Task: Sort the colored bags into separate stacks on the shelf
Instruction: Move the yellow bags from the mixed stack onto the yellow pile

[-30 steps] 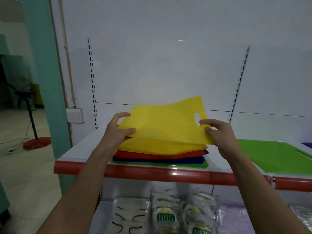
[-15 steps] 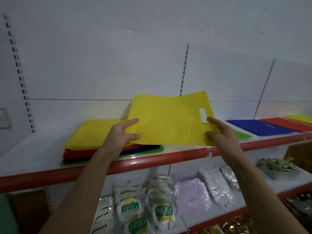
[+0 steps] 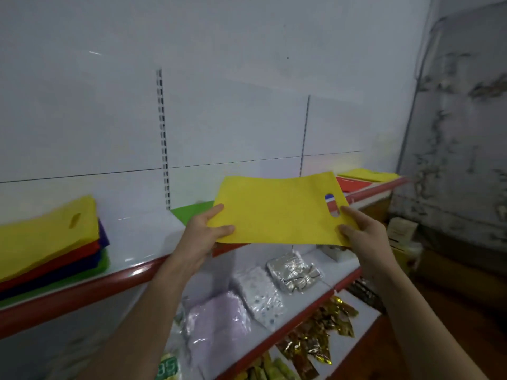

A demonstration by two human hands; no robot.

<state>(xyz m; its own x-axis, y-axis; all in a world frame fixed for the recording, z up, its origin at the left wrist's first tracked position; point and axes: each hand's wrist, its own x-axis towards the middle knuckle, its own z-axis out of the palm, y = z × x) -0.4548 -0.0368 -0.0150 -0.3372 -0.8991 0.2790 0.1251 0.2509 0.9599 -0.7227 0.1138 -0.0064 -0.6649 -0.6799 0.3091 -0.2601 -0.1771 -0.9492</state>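
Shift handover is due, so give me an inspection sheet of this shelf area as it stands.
Surface: white top shelf with a red front edge.
Job's things: yellow bag held flat above the shelf edge; mixed pile at left, yellow on top, then red, blue, green; green stack behind the left hand; red stack and yellow stack at far right; some blue shows through the held bag's handle hole.
Clutter: packets on the lower shelves; boxes at right.
Hands: left hand and right hand each pinch one end of the yellow bag.
Cables: nothing seen.
Surroundings: white back panel; stained wall at right.
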